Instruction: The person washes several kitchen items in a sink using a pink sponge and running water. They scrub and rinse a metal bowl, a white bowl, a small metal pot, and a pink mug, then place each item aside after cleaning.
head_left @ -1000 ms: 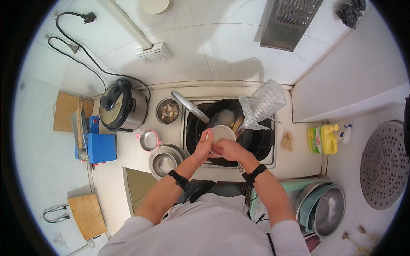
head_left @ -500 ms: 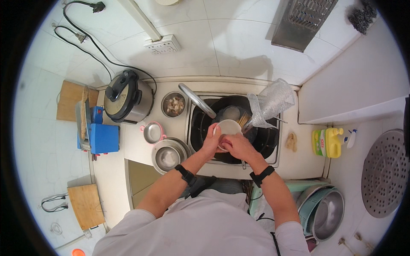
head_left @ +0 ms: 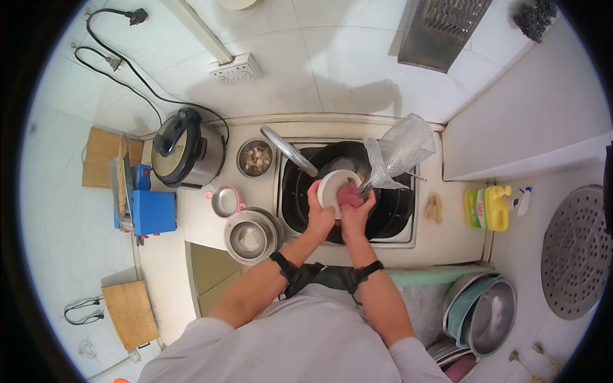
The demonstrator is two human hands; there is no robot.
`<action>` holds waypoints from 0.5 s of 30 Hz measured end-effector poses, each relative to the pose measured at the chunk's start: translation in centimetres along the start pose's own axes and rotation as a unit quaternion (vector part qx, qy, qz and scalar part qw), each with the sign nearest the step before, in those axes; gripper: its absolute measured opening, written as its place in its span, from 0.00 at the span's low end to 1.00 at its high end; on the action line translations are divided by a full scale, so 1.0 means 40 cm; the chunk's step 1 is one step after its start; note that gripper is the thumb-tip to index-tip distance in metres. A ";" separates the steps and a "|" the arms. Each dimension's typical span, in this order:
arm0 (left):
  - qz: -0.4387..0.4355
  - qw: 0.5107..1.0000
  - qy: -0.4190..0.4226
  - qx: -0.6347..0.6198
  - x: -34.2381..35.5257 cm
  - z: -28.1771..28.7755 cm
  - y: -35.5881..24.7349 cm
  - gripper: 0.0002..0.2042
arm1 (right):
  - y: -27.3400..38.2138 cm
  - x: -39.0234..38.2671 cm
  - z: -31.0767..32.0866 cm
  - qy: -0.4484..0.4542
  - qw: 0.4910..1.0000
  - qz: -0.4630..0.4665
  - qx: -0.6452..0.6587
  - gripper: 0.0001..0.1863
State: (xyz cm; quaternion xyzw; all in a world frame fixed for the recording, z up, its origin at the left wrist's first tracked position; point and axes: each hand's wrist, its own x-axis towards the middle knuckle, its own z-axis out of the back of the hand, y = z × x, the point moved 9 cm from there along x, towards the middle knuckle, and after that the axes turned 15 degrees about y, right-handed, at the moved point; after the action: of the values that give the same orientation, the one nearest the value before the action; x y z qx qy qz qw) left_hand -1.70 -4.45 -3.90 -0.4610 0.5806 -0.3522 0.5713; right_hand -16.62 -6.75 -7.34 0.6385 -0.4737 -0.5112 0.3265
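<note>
Over the sink [head_left: 408, 237], my left hand [head_left: 320, 214] grips a white bowl [head_left: 328, 187] by its near left side, the bowl tilted with its inside showing. My right hand [head_left: 355, 218] is closed on a pink cloth [head_left: 347, 194], which is pressed into the bowl's right side. Below them sits a large black basin [head_left: 295, 204]. Behind the bowl, some dishes and utensils in the basin are partly hidden.
The curved faucet [head_left: 288, 150] reaches over the basin's left. A wire mesh basket [head_left: 402, 150] rests at its back right. To the left stand stacked metal bowls [head_left: 248, 239], a pink-handled bowl [head_left: 225, 200] and a pressure cooker [head_left: 207, 155]. A yellow jug [head_left: 496, 209] stands right.
The bowl has turned and tilted, so more of its inside shows. My right hand has shifted to the bowl's right side, and the pink cloth now shows clearly.
</note>
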 end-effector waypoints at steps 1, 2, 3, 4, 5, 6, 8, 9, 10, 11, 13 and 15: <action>0.036 0.995 0.021 0.096 0.011 0.003 -0.007 0.39 | 0.014 0.026 0.003 0.038 0.999 0.000 0.021 0.37; 0.066 0.992 0.062 0.088 0.022 -0.004 -0.004 0.39 | 0.013 0.041 0.016 0.039 0.998 -0.024 0.038 0.34; 0.081 0.994 0.067 0.022 0.023 -0.003 -0.004 0.38 | 0.037 0.052 0.006 0.072 0.997 -0.005 -0.030 0.29; 0.129 0.987 0.087 -0.044 0.018 -0.013 0.013 0.38 | 0.010 0.053 -0.007 0.102 0.993 -0.058 0.023 0.26; 0.145 0.979 0.087 -0.113 0.011 -0.029 0.020 0.38 | 0.002 0.049 0.003 0.060 0.994 -0.066 0.064 0.23; 0.124 0.984 0.070 -0.104 0.009 -0.022 0.009 0.38 | -0.027 0.037 -0.001 0.048 0.984 -0.102 0.136 0.25; 0.052 0.998 0.013 0.043 -0.004 -0.018 -0.022 0.38 | -0.096 -0.012 -0.026 -0.004 0.956 -0.173 0.236 0.24; 0.032 0.993 -0.022 0.111 -0.012 -0.006 -0.031 0.39 | -0.108 -0.024 -0.056 0.018 0.947 -0.162 0.276 0.26; 0.059 0.995 -0.041 0.075 -0.020 0.000 -0.003 0.38 | -0.102 -0.030 -0.039 -0.011 0.965 -0.117 0.236 0.28; 0.052 0.996 -0.025 0.067 -0.013 0.004 0.005 0.38 | -0.121 -0.036 -0.042 -0.004 0.965 -0.145 0.220 0.30; 0.132 0.990 0.017 0.052 -0.002 0.021 0.060 0.37 | -0.099 -0.029 -0.015 -0.009 0.993 -0.108 0.053 0.28; 0.118 0.986 0.088 0.081 0.015 0.008 0.071 0.36 | -0.073 -0.015 0.001 -0.010 0.998 -0.056 0.012 0.25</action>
State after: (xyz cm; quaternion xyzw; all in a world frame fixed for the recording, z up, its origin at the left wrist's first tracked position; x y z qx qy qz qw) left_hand -1.72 -4.04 -6.79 -0.3083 0.6487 -0.3676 0.5908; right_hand -15.90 -5.20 -9.77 0.6625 -0.4468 -0.5293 0.2851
